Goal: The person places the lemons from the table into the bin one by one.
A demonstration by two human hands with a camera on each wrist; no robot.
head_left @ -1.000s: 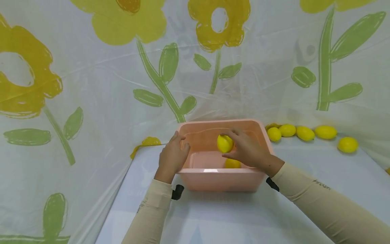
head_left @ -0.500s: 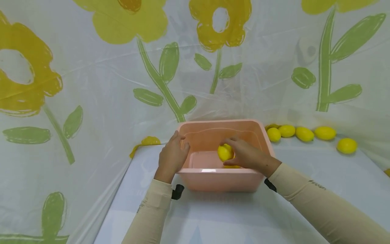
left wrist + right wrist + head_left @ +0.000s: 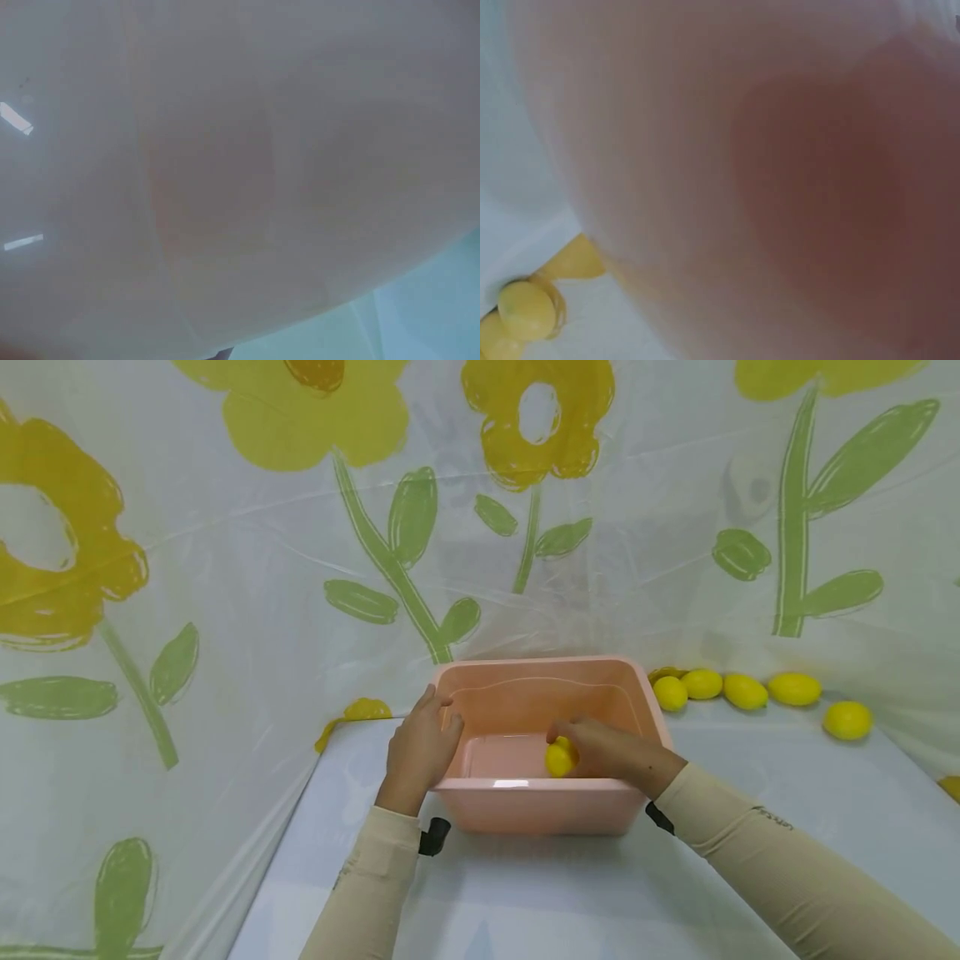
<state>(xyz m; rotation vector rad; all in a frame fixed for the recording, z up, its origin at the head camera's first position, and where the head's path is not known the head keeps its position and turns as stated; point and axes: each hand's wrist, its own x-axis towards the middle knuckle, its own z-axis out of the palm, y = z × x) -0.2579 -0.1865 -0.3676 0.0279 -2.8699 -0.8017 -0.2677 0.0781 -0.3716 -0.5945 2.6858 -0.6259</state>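
A pink plastic basin (image 3: 540, 810) stands on the table, its front wall toward me. My left hand (image 3: 422, 747) grips the basin's left rim, thumb on the inner side. My right hand (image 3: 603, 750) reaches down inside the basin from the right and holds a yellow lemon (image 3: 560, 758) between thumb and fingers, low over the basin's floor. Another lemon, seen earlier in the basin, is hidden now behind the hand and front rim. In the left wrist view the basin wall (image 3: 217, 195) fills most of the picture, blurred; the right wrist view is mostly basin wall (image 3: 645, 172) too.
Several lemons (image 3: 746, 691) lie in a loose row along the back of the table, right of the basin, with one lemon (image 3: 847, 720) set apart at the far right. Behind hangs a white cloth (image 3: 637, 593) printed with yellow flowers.
My right hand has carried the lemon down, deeper into the basin. The lemon below has gone out of sight. My left hand has stayed at the rim.
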